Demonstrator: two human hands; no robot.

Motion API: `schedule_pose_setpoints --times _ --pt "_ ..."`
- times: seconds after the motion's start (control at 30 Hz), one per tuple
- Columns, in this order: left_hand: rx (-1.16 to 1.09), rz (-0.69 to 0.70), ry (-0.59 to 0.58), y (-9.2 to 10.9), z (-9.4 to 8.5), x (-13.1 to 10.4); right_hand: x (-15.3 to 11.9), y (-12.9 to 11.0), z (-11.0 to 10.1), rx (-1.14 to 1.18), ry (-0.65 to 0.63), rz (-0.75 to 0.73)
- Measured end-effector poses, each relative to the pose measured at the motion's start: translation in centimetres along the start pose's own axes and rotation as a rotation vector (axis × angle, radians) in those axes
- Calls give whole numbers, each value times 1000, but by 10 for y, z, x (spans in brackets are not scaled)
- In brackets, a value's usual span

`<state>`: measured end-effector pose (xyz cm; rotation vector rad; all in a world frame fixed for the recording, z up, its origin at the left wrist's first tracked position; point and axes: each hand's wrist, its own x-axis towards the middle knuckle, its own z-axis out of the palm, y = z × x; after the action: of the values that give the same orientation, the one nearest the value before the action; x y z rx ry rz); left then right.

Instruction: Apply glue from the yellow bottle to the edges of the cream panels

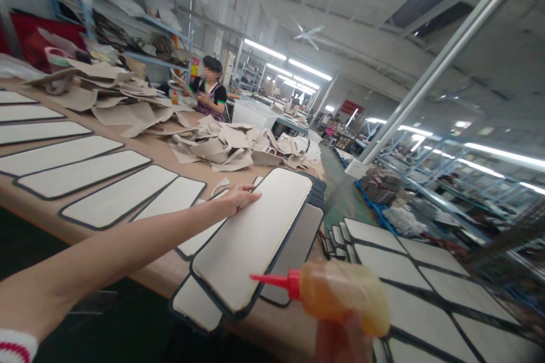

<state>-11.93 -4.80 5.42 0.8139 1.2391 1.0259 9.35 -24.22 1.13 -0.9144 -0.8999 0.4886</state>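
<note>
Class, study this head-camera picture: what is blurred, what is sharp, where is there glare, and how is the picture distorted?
Head view: the glue bottle in the right hand is blurred, too close to focus; the left hand and top panel are fairly sharp; ceiling tube lights glare white; the table tilts and the metal pole slants, stretched by the wide lens.

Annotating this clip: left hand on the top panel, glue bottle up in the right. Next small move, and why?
Probably bring the glue bottle nozzle down to the top panel's dark border: the left hand already steadies the panel's far edge, and the right hand holds the red nozzle aimed toward it, not yet touching.
</note>
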Motion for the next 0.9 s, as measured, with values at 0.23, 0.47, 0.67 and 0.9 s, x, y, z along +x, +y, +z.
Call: schedule_pose_setpoints --times 0.23,0.47,0.67,0.9 --pt "3 49 -180 -11 21 -21 89 -10 23 212 271 -135" --pt "-68 21 -381 -14 17 -15 40 9 8 63 225 -71" --pt "-36 63 -366 -17 16 -10 -14 19 21 134 84 -18" --pt "-33 77 -397 -11 20 -33 70 -2 14 41 333 -217"
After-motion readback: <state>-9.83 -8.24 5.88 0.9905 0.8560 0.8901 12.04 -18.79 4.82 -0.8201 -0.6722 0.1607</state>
